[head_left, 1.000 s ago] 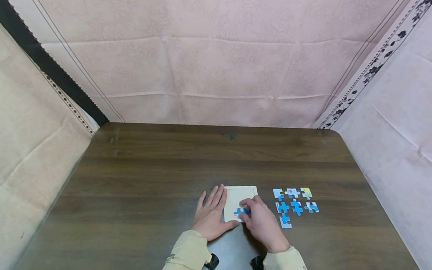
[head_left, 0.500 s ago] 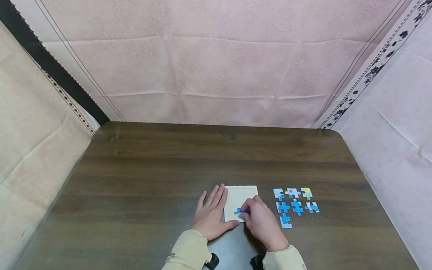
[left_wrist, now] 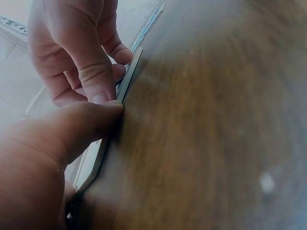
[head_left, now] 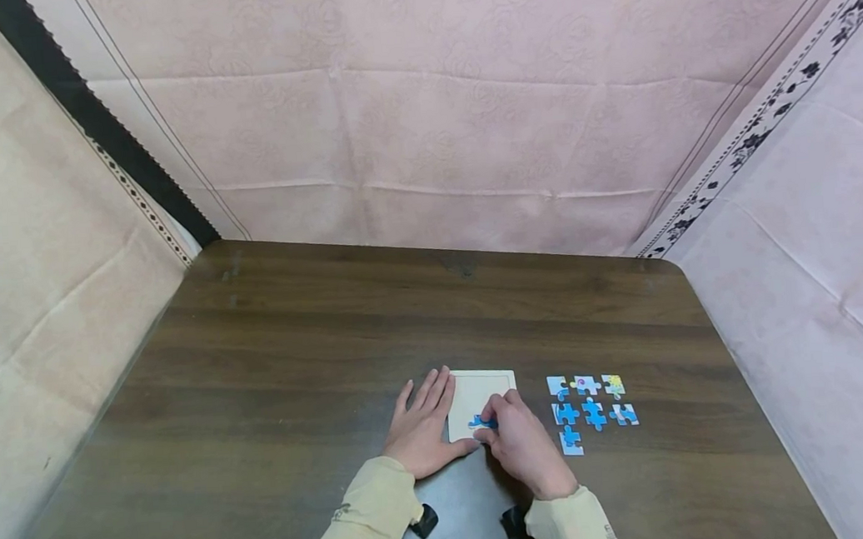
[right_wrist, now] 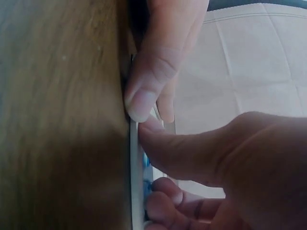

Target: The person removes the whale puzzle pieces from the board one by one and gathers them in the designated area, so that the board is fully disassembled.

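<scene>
A white square puzzle tray (head_left: 477, 387) lies on the table near its front, with blue jigsaw pieces (head_left: 477, 422) low inside it. My left hand (head_left: 429, 428) lies spread with straight fingers along the tray's left side. Its thumb (left_wrist: 103, 115) reaches across to the near edge. From the right, my right hand (head_left: 522, 443) bends over the tray, thumb and fingers curled at a blue jigsaw piece (right_wrist: 147, 184) that they partly cover. In the right wrist view, the right thumb (right_wrist: 177, 151) sits close by the left thumb at the tray's rim.
Several loose jigsaw pieces (head_left: 593, 413), blue, white and yellow, lie in rough rows right of the tray. The brown wooden table (head_left: 315, 328) has pale patterned cloth (head_left: 422, 136) around its back and sides. Dark straps (head_left: 424, 522) show at both wrists.
My right fingertips and thumb have shifted slightly at the blue piece, the thumb a little toward the left and the near edge. The left hand and the loose pieces have stayed put.
</scene>
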### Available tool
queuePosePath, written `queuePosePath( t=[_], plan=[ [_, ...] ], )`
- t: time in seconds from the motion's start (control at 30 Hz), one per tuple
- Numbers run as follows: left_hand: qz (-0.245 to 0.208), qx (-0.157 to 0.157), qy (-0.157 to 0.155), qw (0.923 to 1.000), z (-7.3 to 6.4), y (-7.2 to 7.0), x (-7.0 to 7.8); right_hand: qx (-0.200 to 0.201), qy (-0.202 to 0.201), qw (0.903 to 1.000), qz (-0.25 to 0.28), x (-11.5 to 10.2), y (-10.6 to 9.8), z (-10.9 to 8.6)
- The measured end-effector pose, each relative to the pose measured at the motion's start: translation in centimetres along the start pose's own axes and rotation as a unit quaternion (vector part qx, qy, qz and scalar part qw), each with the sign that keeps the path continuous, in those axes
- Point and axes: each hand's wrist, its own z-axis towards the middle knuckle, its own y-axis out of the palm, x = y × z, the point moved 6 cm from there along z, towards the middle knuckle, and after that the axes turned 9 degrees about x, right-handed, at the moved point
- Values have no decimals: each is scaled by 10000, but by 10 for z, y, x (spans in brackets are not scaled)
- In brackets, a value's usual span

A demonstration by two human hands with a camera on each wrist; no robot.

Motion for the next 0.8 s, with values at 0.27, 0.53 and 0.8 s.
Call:
queuePosePath(
  t=[0.27, 0.53, 0.8],
  plan=[
    [-21, 12, -3, 10000, 0, 0, 0, 11, -90, 10000, 9, 0, 1, 1],
    [-61, 33, -13, 10000, 0, -1, 0, -36, -76, 10000, 37, 0, 2, 1],
    [-72, 49, -5, 10000, 0, -1, 0, -107, -35, 9999, 87, 0, 2, 3]
  ],
)
